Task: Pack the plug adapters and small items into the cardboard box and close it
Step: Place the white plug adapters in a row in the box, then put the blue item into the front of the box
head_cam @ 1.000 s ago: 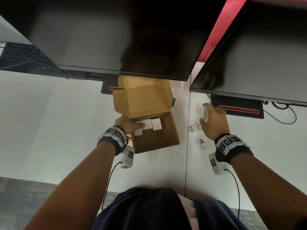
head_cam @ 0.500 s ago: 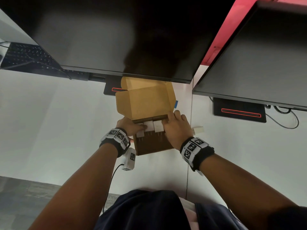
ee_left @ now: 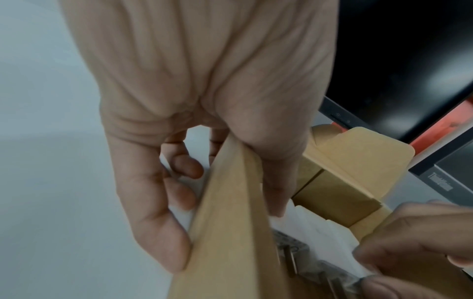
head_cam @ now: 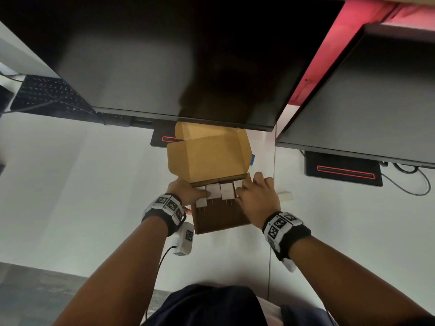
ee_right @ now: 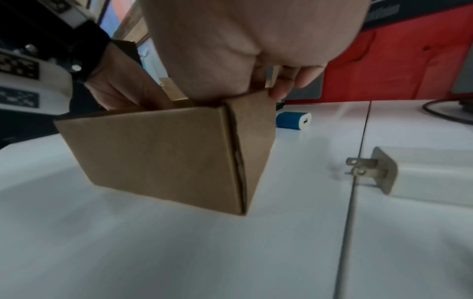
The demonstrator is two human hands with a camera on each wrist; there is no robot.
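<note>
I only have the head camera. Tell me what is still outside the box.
Observer: The right wrist view shows a blue adapter lying behind the cardboard box.
Operator: Describe the white thing right of the box.
Observer: It is a plug adapter on its side, with two prongs pointing towards the box.
Operator: Now report the left hand.
Observer: The left hand grips the box's left wall, fingers outside and thumb inside against the white adapters.

I'm looking at an office desk. Two dark monitors [head_cam: 179, 60] are hanging over a white desktop [head_cam: 70, 196], a keyboard [head_cam: 47, 95] sitting far left.
</note>
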